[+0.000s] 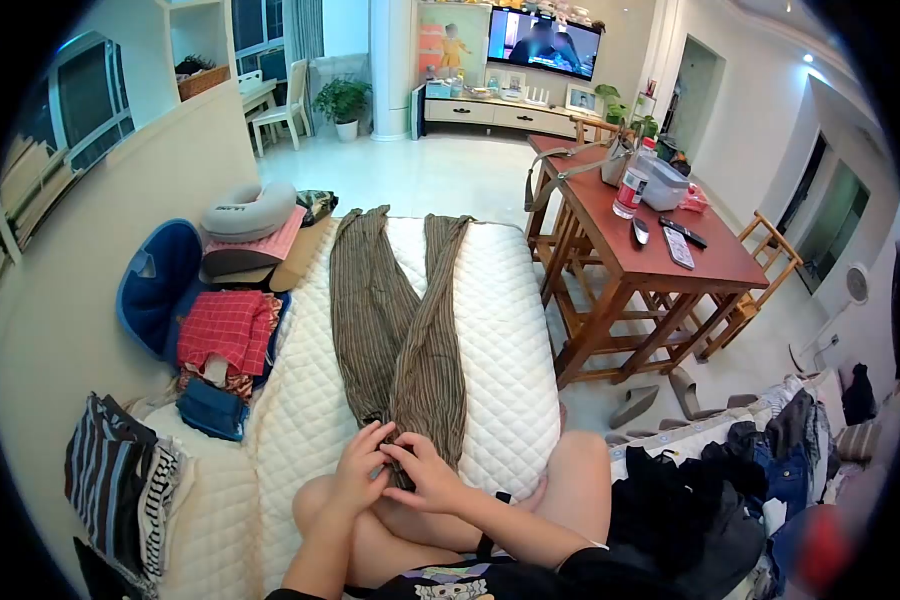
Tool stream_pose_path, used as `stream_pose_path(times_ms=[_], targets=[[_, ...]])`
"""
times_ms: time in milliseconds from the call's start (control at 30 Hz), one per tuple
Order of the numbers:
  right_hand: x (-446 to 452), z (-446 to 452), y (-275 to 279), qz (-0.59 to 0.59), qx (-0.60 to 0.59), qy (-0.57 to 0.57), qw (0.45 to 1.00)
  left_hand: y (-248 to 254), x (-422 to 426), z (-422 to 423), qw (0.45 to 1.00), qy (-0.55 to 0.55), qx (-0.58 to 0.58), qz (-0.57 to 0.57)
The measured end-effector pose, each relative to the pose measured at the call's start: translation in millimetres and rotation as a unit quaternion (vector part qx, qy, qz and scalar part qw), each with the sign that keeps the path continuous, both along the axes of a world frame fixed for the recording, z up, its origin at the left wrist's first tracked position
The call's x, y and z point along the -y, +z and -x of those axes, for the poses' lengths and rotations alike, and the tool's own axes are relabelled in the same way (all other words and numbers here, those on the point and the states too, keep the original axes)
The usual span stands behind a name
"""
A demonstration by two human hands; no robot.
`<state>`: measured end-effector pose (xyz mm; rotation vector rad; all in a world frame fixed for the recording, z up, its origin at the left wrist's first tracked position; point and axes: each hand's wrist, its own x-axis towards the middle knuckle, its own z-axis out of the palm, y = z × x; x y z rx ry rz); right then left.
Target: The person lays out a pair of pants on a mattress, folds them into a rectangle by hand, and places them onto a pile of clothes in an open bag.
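Brown striped trousers [380, 320] lie lengthwise on the white quilted pad [510, 350], legs pointing away from me and slightly apart at the far end. Their bunched waist end lies close to my crossed legs. My left hand [360, 472] is closed on that end, its fingertips pinching the cloth. From the other side my right hand [430, 476] grips the same end, thumb and fingers bent together. The two hands almost touch, and they hide part of the waistband.
On the left stand folded clothes [225, 330], a blue bag [155, 290], a grey neck pillow [250, 212] and a striped pile [110, 470]. At right are a dark heap of clothes [685, 510] and a red-topped table [610, 240] holding a bottle [630, 192] and remotes.
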<state>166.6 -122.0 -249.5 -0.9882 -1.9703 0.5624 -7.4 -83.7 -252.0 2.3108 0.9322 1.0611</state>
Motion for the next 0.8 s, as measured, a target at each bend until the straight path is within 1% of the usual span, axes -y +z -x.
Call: stream_pose_path(times_ms=[33,100,167,333,433,467,533,567,633,667,767,800], targets=[[-1,-1,1,-0.006,0.015,0.010,1.000,-3,-3,0,1.000,-0.019,-0.009,0.004],[-4,-1,2,-0.018,0.043,0.031,0.998,-4,-3,-1,1.000,-0.014,-0.022,-0.016],[-3,0,1,-0.028,0.042,0.029,0.998,2,0,-1,0.998,-0.012,-0.050,-0.038],[5,4,6,-0.074,0.004,-0.021,0.997,-4,0,2,1.000,-0.009,0.021,0.000],[9,8,-11,0.012,0.044,-0.094,0.995,-3,-2,-1,0.999,-0.020,0.028,0.028],[9,7,-15,0.016,0.030,-0.088,0.996,-1,-2,-2,0.999,-0.025,0.026,0.036],[7,5,-4,0.021,0.001,-0.077,0.997,1,4,-9,0.997,0.012,0.073,0.024],[3,3,0,-0.003,-0.005,-0.048,0.999,3,6,-13,0.995,0.029,0.096,0.019],[-2,-1,8,-0.052,-0.015,0.009,0.999,13,7,-20,0.998,-0.001,0.052,-0.034],[0,-3,6,-0.013,0.008,-0.001,1.000,17,7,-21,0.998,-0.017,0.030,-0.060],[3,-17,11,-0.124,0.053,0.028,0.991,15,-3,-20,0.993,-0.081,-0.085,-0.018],[5,-25,16,-0.117,0.037,0.020,0.992,16,-8,-20,0.991,-0.093,-0.087,-0.041]])
